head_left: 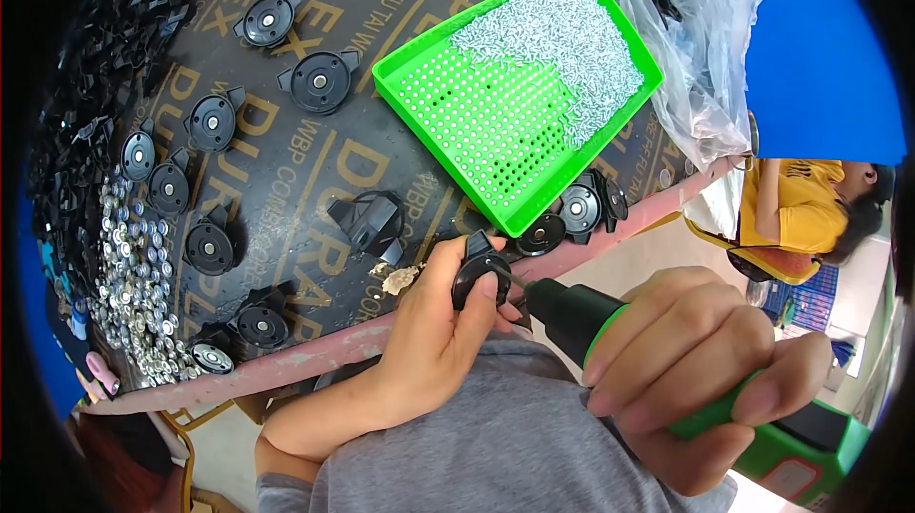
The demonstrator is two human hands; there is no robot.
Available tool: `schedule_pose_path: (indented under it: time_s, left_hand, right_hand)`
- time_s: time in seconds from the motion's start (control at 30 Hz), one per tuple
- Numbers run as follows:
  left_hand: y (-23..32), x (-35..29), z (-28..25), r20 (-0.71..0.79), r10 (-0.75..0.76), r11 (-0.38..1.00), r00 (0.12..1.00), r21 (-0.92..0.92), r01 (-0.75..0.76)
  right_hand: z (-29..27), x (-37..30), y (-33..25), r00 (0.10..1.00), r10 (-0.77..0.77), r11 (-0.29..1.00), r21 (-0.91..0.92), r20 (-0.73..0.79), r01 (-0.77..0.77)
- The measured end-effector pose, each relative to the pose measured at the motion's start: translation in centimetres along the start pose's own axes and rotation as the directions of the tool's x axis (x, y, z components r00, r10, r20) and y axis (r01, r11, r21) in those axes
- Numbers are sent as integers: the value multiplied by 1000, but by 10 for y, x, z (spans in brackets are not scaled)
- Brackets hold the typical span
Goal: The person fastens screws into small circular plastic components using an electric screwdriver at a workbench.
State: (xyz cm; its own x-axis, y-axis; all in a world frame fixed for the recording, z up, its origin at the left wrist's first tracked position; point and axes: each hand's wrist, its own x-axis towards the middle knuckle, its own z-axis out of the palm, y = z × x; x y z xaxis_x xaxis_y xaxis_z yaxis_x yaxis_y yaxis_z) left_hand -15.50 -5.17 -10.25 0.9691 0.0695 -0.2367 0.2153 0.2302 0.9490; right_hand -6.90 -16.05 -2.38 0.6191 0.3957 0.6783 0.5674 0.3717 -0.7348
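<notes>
At the table's near edge, my left hand (424, 346) is closed round a black plastic part (474, 275) with a round face, thumb on its front. My right hand (686, 360) wraps round a green and black electric screwdriver (572, 318). Its thin bit points left and reaches the face of the black part; whether a screw sits under it is too small to tell. Just beyond my left hand lies another black part (367, 222), tilted on its side. Several like parts (540, 234) are grouped to the right, under the near corner of a green tray (434, 103).
Small silver screws (572, 36) fill the tray's far right portion. More round-faced black parts (321, 82) lie across the printed dark tabletop (276, 165). Silver metal discs (138, 284) and black plastic pieces (95, 84) are heaped leftward. A clear plastic bag (705, 46) and a seated person in yellow (805, 213) are rightward.
</notes>
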Motion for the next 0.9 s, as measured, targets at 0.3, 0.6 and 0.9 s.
schedule_pose_path:
  time_s: [0.3,0.6,0.9]
  left_hand:
    - [-2,-1,-1,72,-110,983,991,-139,119]
    - [-4,2,1,72,-157,937,985,-305,171]
    - [-9,2,-1,73,-144,960,987,-232,157]
  right_hand:
    - [-21,21,10,934,-61,972,232,353,-24]
    - [-39,18,29,990,-47,989,143,131,28]
    - [-30,10,43,995,98,990,-109,32,-94]
